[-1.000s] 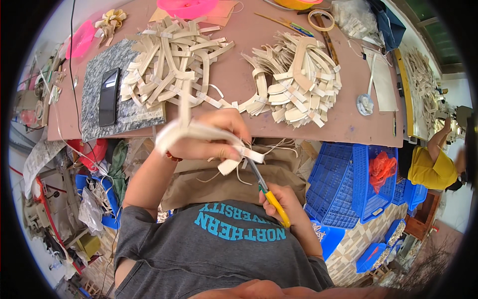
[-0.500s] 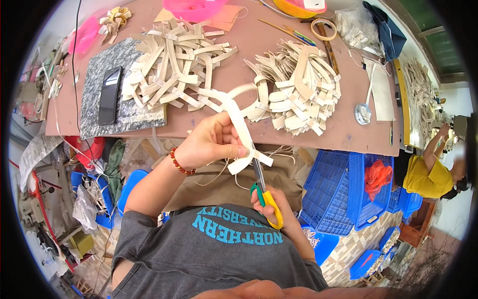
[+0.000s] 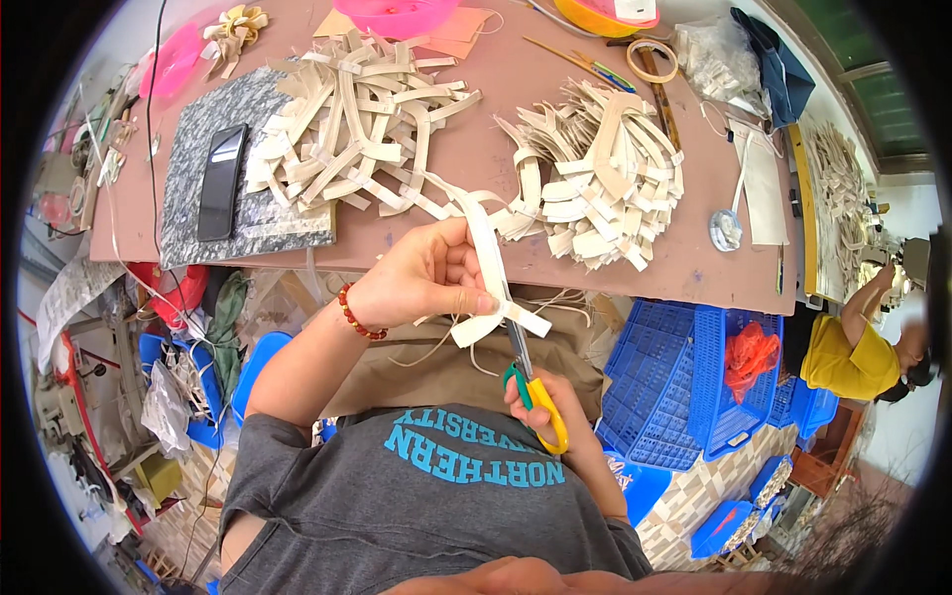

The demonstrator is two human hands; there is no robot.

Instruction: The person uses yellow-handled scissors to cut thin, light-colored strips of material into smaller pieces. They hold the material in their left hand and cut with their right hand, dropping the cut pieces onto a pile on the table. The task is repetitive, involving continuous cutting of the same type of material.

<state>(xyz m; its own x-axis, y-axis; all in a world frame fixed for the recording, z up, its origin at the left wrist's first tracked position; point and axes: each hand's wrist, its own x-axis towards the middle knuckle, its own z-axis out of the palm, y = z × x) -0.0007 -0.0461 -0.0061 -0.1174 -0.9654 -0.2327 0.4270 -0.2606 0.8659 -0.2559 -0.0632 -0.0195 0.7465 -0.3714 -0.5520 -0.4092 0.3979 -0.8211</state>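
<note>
A brown table (image 3: 496, 159) fills the scene from ten to two o'clock in daylight. Blue plastic crates (image 3: 684, 387) stack at four o'clock on a patterned tiled floor (image 3: 694, 506).

Cream strap (image 3: 488, 260), green-and-yellow scissors (image 3: 535, 392)

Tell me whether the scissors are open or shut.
Cannot tell for sure: the scissors point up into the pale strip, and the blades are too thin to show a gap. The right hand holds the handles.
</note>
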